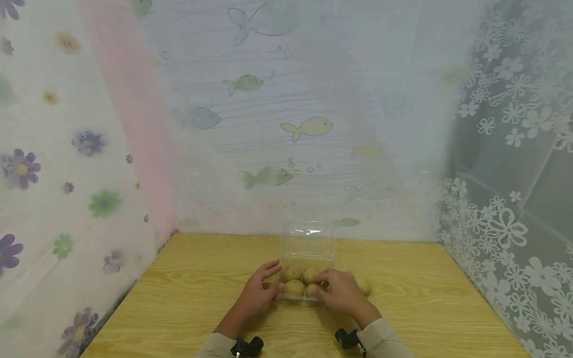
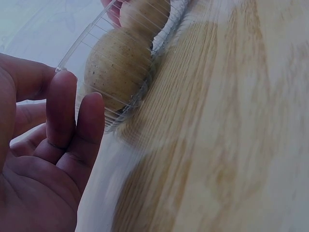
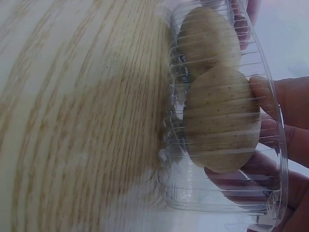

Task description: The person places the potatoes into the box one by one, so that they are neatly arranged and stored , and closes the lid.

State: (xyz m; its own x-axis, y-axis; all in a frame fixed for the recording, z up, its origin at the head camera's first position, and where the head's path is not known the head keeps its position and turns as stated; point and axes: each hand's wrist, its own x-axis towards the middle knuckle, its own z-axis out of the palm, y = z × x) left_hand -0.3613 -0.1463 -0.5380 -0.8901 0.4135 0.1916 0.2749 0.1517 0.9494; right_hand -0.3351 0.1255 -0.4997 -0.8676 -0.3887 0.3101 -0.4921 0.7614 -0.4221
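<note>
From here, the worktop (image 1: 192, 298) carries a clear plastic box (image 1: 307, 261), lid (image 1: 309, 244) raised; the left hand (image 1: 259, 287), its grip narrow, pinches the rim (image 2: 84, 38), while the right hand (image 1: 341, 292) holds the near-right potato (image 1: 311, 289) inside, beside three others (image 1: 293, 287). If that pinch tugged or slackened, I'd expect the light box to tip or skid; a knock might roll the loose potato (image 1: 365, 287) on the right.

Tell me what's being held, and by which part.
The left hand pinches a clear, rectangular plastic box by its left rim; the right hand grips a tan, oval potato by its upper part.
</note>
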